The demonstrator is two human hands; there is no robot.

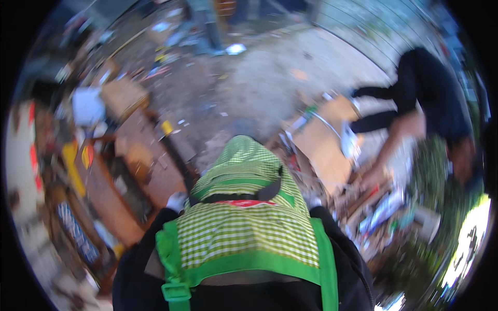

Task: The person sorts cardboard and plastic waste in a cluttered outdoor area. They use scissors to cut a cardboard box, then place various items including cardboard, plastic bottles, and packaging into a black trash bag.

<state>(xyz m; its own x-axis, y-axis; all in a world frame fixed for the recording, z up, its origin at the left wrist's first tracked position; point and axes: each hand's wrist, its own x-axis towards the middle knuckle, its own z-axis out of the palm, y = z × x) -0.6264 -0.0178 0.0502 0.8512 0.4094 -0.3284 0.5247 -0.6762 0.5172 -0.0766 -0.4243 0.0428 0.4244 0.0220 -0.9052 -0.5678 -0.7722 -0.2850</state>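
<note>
Two pale hands show beside the green checked apron at six o'clock; the left hand is at eight, just beside the lower end of a brown board that lies towards nine; the right hand peeks out at four, near the scrap pile and a flat sheet of cardboard at three; blur and the apron hide the fingers, so I cannot tell whether either hand is open, closed or gripping; for good handling here, I would get both hands clear of the apron, check board edges for splinters or nails before closing on them, and bend at the knees with feet on firm ground; a co-worker stoops between two and three, one arm down to the scraps, so swinging long pieces that way looks risky; farther off, a cardboard box sits at ten.
</note>
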